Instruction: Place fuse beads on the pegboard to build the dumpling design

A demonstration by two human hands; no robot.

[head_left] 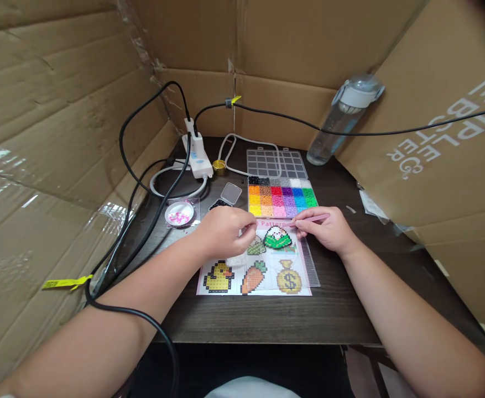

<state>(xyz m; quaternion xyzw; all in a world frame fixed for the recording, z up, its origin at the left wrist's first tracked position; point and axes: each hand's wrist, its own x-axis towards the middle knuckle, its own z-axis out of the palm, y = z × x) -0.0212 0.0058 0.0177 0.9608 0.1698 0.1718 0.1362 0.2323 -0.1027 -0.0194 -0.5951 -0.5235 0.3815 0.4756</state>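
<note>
A person's right hand [329,228] pinches a slim pink tool [314,218] between thumb and fingers [302,223], its tip pointing left, close to the upper right edge of a green-and-white bead figure [277,240]. The figure lies between the two sets of fingers, on a clear pegboard [312,271] laid over a printed pattern sheet [236,276]. The left hand [225,229] hangs just left of the figure, its fingers [248,221] curled in toward the thumb; whether they pinch anything cannot be told. Near the right fingers, on their far side, a compartment box [281,216] shows beads sorted by color, its clear lid [274,163] folded back. Left of the left fingers sits a white dish [179,205] of pink and white beads; just beyond them, a small lidded case [231,193] of black beads stands open. Farther off on the dark table [267,321], a power strip [198,158] lies beyond the left fingers and a water bottle [339,127] leans beyond the right.
</note>
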